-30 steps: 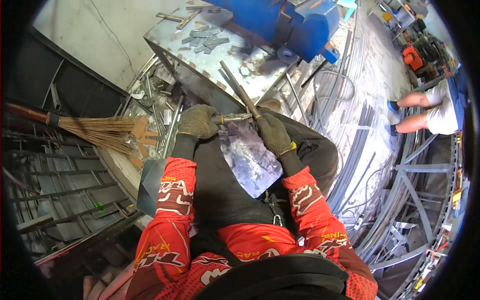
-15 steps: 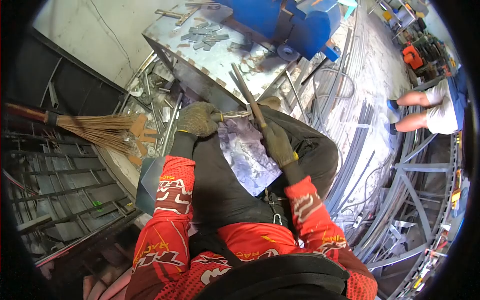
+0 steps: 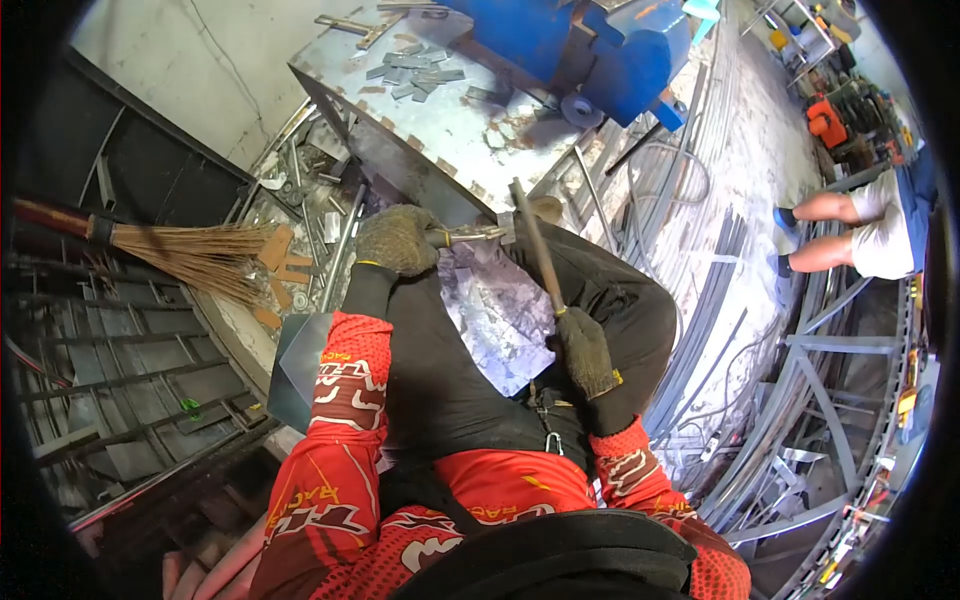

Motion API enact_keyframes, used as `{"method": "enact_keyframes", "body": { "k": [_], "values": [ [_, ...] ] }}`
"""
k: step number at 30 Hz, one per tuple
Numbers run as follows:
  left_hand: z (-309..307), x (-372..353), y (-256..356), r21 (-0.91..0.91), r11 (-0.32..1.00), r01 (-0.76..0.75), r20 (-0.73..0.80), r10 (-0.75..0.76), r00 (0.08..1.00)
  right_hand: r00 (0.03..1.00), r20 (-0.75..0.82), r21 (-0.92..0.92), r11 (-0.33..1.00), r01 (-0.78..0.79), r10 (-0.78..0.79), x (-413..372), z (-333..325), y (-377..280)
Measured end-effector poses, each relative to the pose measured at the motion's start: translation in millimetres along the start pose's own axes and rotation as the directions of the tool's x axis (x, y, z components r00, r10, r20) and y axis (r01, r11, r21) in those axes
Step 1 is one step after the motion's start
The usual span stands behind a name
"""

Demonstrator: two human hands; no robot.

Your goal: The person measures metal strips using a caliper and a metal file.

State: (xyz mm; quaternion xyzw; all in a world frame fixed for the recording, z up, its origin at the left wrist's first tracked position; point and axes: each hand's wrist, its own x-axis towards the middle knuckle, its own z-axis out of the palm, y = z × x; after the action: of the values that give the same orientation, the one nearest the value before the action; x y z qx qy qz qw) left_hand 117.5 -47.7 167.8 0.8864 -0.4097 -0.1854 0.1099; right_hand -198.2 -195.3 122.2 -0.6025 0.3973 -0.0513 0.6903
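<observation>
My left hand (image 3: 397, 240), in a knitted work glove, is closed around silver pliers (image 3: 472, 234) that point right. At their jaws is a small flat metal piece (image 3: 507, 226), lying against the file near its far end. My gloved right hand (image 3: 587, 352) grips the near end of the long brownish file (image 3: 537, 240), which slants up and left over my lap. Between my thighs, below the tools, shows a crumpled, dusty grey-white sheet (image 3: 495, 320).
Ahead stands a metal-topped bench (image 3: 440, 130) with small flat metal pieces (image 3: 412, 72) and a blue machine (image 3: 600, 50). A broom (image 3: 190, 250) is at left. Long metal bars (image 3: 715, 290) lie on the right, where another person's legs (image 3: 825, 235) show.
My right hand has drawn the file back toward my body and slightly right, so its far end is now near the pliers' jaws. My left hand has barely moved.
</observation>
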Motion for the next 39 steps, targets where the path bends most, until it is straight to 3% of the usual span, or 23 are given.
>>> {"method": "enact_keyframes", "body": {
  "k": [3,4,5,6,7,8,9,13,16,17,18,20,21,22,23,26,27,28,30,34,36,37,39],
  "values": [
    [3,1,0,-0.027,0.999,0.017,-0.011,-0.017,1.000,0.995,-0.042,0.013,0.996,0.086,-0.085,15,6,-6],
    [-1,0,2,-0.020,1.000,0.019,-0.015,-0.020,1.000,0.846,0.015,-0.424,0.763,0.488,-0.533,30,6,1],
    [-4,-1,5,-0.036,0.998,0.046,0.019,-0.045,0.999,0.537,0.254,-0.711,0.220,0.668,-0.805,40,4,7],
    [-7,-1,8,-0.053,0.996,0.070,0.051,-0.067,0.996,0.530,0.251,-0.711,0.217,0.668,-0.810,44,11,4],
    [-5,-1,6,-0.042,0.998,0.041,0.042,-0.040,0.998,0.845,0.044,-0.461,0.739,0.491,-0.534,46,24,1],
    [-2,0,5,-0.036,0.999,0.035,0.039,-0.033,0.999,0.995,0.008,-0.076,0.993,0.095,-0.095,48,34,-3],
    [1,0,3,-0.034,0.999,0.024,0.021,-0.023,1.000,0.995,0.005,-0.070,0.992,0.103,-0.103,57,39,-8],
    [3,-3,4,-0.028,0.999,0.032,-0.005,-0.032,0.999,0.887,0.120,-0.481,0.756,0.445,-0.446,103,54,-43],
    [2,-3,4,-0.019,0.997,0.070,0.009,-0.070,0.998,0.917,0.074,-0.419,0.823,0.384,-0.391,106,54,-39],
    [6,-3,-1,-0.020,1.000,0.018,-0.004,-0.018,1.000,0.818,0.134,-0.484,0.683,0.547,-0.560,97,49,-32],
    [7,-5,-4,-0.019,0.999,-0.034,-0.015,0.034,0.999,0.810,0.133,-0.481,0.677,0.557,-0.571,86,43,-16],
    [3,-9,-1,-0.085,0.996,-0.027,-0.069,0.021,0.997,0.924,-0.056,-0.178,0.914,0.364,-0.379,71,33,18],
    [2,-10,-2,-0.230,0.973,0.015,-0.056,-0.029,0.998,0.925,-0.054,-0.172,0.916,0.363,-0.377,72,26,20],
    [3,-14,-2,-0.369,0.927,0.060,-0.029,-0.076,0.997,0.931,-0.109,-0.182,0.928,0.325,-0.348,71,20,23],
    [6,-18,1,-0.653,0.757,-0.006,-0.047,-0.032,0.998,0.935,-0.169,-0.188,0.941,0.281,-0.313,69,18,29],
    [35,-22,8,-0.647,0.759,-0.072,-0.223,-0.097,0.970,0.937,-0.216,0.039,0.956,0.291,-0.276,61,17,-4],
    [57,-15,5,-0.805,0.563,-0.188,-0.212,0.023,0.977,0.937,-0.216,0.043,0.956,0.289,-0.274,61,16,-10],
    [56,-27,25,-0.805,0.565,-0.180,-0.204,0.021,0.979,0.946,-0.204,0.044,0.963,0.267,-0.253,57,16,-16],
    [59,-48,66,-0.979,0.073,0.192,0.180,-0.143,0.973,0.956,-0.194,0.042,0.972,0.231,-0.219,53,16,-15],
    [113,-46,82,-0.970,-0.037,0.239,0.241,-0.090,0.966,0.946,-0.176,-0.103,0.960,0.259,-0.273,47,15,4],
    [122,-49,91,-0.964,0.120,0.238,0.216,-0.169,0.962,0.969,-0.138,-0.039,0.979,0.200,-0.203,35,16,3],
    [124,-50,93,-0.963,0.110,0.244,0.225,-0.164,0.960,0.973,-0.122,-0.033,0.981,0.191,-0.194,29,15,-4],
    [126,-49,94,-0.973,-0.034,0.226,0.229,-0.117,0.966,0.971,-0.135,-0.023,0.980,0.197,-0.199,27,18,-5]
  ]
}}
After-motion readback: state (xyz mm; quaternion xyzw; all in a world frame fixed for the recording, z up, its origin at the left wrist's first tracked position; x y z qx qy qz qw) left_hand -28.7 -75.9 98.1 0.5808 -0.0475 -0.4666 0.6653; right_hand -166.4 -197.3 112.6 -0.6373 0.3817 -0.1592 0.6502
